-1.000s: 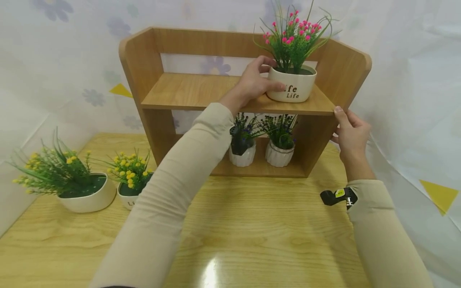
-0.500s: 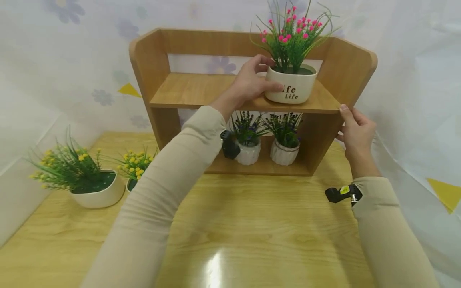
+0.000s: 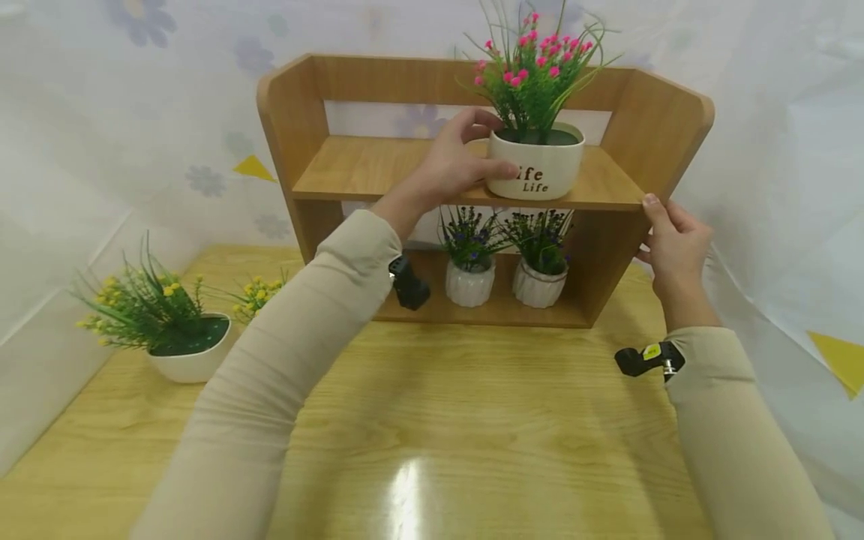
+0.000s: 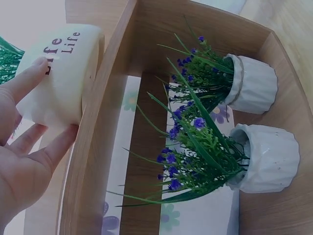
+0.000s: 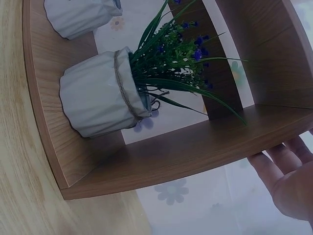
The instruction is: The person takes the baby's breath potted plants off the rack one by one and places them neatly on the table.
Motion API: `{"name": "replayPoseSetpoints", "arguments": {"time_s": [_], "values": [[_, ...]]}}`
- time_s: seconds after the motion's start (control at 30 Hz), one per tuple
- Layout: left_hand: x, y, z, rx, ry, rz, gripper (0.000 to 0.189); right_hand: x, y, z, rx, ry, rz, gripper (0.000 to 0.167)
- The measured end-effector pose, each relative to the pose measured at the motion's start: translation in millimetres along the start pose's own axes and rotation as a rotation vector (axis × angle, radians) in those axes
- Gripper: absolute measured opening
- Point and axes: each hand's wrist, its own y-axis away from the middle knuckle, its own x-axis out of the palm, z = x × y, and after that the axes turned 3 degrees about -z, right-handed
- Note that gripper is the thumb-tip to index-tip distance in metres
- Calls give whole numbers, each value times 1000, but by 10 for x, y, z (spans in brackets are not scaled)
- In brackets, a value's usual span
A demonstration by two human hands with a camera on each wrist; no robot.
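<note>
The cream pot [image 3: 540,169] of pink flowers [image 3: 542,61] is held upright by the left grip [image 3: 457,159], its left end clasped from front to back, at the front edge of the upper shelf [image 3: 378,161]. To the right, the wooden side panel [image 3: 664,131] is pinched by the right grip [image 3: 677,247]. Below, two ribbed pots [image 3: 470,286] are placed side by side.

Displacement over one second, head view, 12 o'clock uppermost: the pink-flowered pot [image 3: 550,169], together with the left hand [image 3: 462,159], has shifted toward 8 o'clock on the upper shelf [image 3: 378,161], nearer the front edge; the black wrist camera [image 3: 409,285], formerly overlapping the nearer white pot [image 3: 469,286], now lies clear at its 9 o'clock; the left sleeve [image 3: 290,330] now conceals the container of the smaller yellow-flowered plant [image 3: 255,295]
</note>
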Motion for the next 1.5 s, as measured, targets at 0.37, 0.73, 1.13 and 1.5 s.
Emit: {"name": "replayPoseSetpoints", "arguments": {"time_s": [0.37,0.73,1.13,1.5], "values": [[-129,209,55,-20,45,30,72,3,-10,15,9,9,-3,44],[-280,404,51,36,0,0,69,1,-54,7,14,11,1,44],[-394,755,73,102,-32,37,73,5,-59,-6,22,-3,13,42],[-504,1143,303,79,-38,22,69,-7,-80,-13,28,-4,15,38]]}}
